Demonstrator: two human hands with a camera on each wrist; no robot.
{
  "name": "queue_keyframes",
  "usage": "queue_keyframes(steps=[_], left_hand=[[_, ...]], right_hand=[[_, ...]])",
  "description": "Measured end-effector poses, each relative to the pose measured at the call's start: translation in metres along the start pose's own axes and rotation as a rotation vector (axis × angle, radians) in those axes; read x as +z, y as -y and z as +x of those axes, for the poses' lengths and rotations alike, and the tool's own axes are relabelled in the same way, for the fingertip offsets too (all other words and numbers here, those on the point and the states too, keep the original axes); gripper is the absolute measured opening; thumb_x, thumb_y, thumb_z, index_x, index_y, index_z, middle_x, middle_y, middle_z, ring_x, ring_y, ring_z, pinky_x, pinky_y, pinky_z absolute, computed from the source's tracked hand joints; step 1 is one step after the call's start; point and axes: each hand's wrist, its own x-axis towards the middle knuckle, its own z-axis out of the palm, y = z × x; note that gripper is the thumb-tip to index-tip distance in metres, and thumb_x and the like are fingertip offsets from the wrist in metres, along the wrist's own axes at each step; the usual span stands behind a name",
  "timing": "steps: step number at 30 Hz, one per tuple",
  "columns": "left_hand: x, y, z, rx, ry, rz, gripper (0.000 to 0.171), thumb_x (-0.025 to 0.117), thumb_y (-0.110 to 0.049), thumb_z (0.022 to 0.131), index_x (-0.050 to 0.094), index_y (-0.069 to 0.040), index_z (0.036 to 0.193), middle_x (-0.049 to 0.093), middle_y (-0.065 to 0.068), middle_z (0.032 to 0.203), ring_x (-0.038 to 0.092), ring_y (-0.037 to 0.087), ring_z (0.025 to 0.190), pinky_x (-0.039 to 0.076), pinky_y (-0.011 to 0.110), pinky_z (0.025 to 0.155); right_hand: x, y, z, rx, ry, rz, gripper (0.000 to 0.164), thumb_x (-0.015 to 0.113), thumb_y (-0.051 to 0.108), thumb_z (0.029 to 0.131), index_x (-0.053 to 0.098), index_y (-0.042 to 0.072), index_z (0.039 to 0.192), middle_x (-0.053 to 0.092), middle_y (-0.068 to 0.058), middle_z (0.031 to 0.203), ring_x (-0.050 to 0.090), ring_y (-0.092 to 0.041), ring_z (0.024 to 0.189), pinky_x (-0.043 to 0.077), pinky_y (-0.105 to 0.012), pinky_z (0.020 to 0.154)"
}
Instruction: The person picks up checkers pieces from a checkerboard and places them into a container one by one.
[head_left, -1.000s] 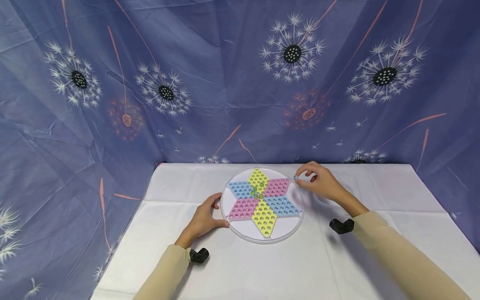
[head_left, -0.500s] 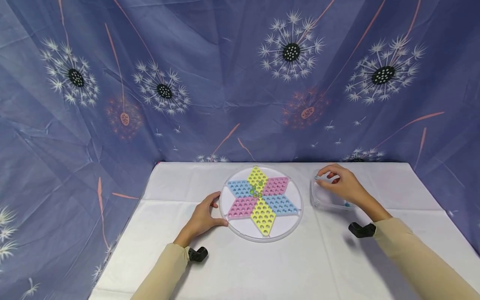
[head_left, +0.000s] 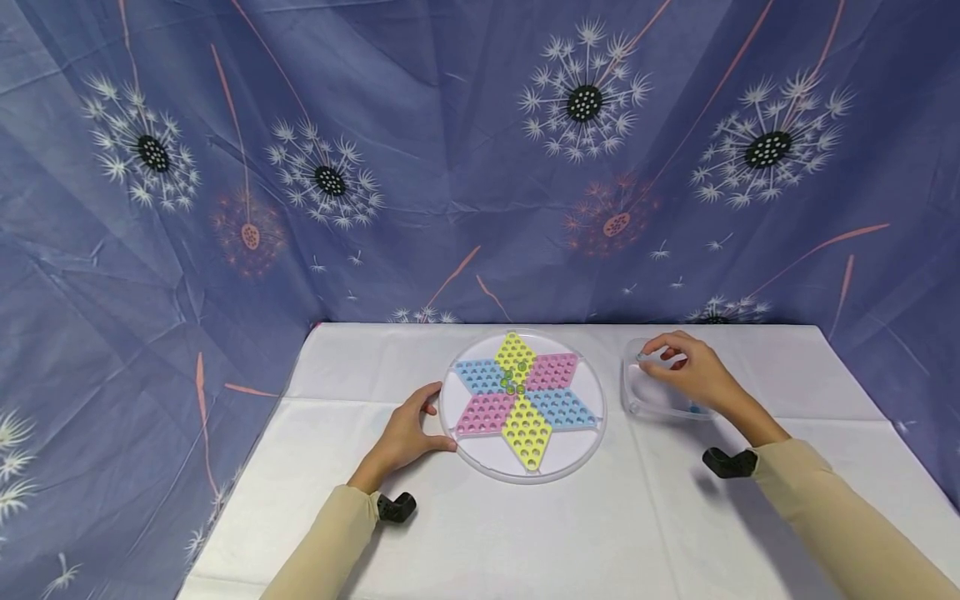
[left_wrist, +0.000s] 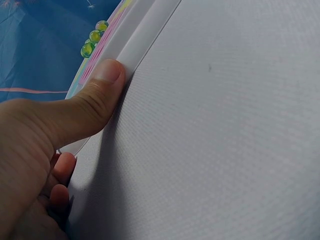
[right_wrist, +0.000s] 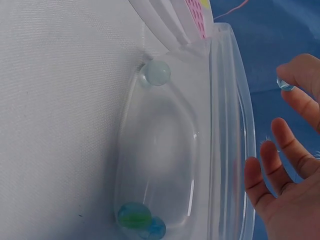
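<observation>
My right hand (head_left: 693,371) pinches a clear marble (right_wrist: 285,84) with a pale blue tint between thumb and index finger, its other fingers spread apart. It is over a clear plastic box (head_left: 637,408) to the right of a round Chinese checkers board (head_left: 472,454). Inside the box are a pale marble (right_wrist: 158,73), a green-blue marble (right_wrist: 134,215) and a blue marble (right_wrist: 156,228). Against the board's left rim, my left hand (head_left: 405,433) rests with thumb and index finger spread wide. Several green-yellow marbles (left_wrist: 87,49) sit near the board's centre.
A white cloth (head_left: 570,533) covers the table. Behind it and on the left hangs a blue curtain (head_left: 450,167) with dandelion prints. Black wrist cameras are strapped by both sleeves.
My right hand has moved right with the marble, from the board's upper right edge to over the plastic box, then shifted slightly. The left hand stays at the rim.
</observation>
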Motion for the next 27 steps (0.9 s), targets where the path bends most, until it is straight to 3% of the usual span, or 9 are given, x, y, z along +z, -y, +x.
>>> queue_keyframes(steps=[5, 13, 27], left_hand=[[0.001, 0.001, 0.001, 0.005, -0.003, 0.007, 0.109, 0.099, -0.023, 0.066, 0.041, -0.009, 0.156, 0.057, 0.003, 0.110, 0.051, 0.023, 0.102, 0.039, 0.045, 0.099], [0.001, 0.000, 0.000, -0.003, -0.011, -0.002, 0.109, 0.099, -0.023, 0.065, 0.041, -0.009, 0.156, 0.058, 0.003, 0.110, 0.052, 0.023, 0.102, 0.039, 0.046, 0.101], [0.001, 0.001, -0.001, 0.007, -0.015, -0.016, 0.109, 0.100, -0.023, 0.065, 0.042, -0.008, 0.156, 0.058, 0.004, 0.110, 0.052, 0.023, 0.103, 0.038, 0.046, 0.100]], right_hand=[[0.001, -0.004, -0.001, -0.004, 0.018, 0.004, 0.024, 0.073, 0.032, 0.097, 0.071, 0.015, 0.114, 0.061, -0.010, 0.126, 0.054, -0.028, 0.105, 0.049, -0.027, 0.079], [0.003, -0.009, 0.001, 0.049, 0.074, 0.016, 0.028, 0.072, 0.034, 0.097, 0.070, 0.013, 0.115, 0.058, -0.013, 0.133, 0.055, -0.032, 0.106, 0.049, -0.044, 0.080], [0.012, -0.019, 0.007, 0.045, 0.139, -0.028, 0.015, 0.075, 0.022, 0.096, 0.073, 0.012, 0.106, 0.066, -0.016, 0.117, 0.060, -0.027, 0.092, 0.049, -0.043, 0.078]])
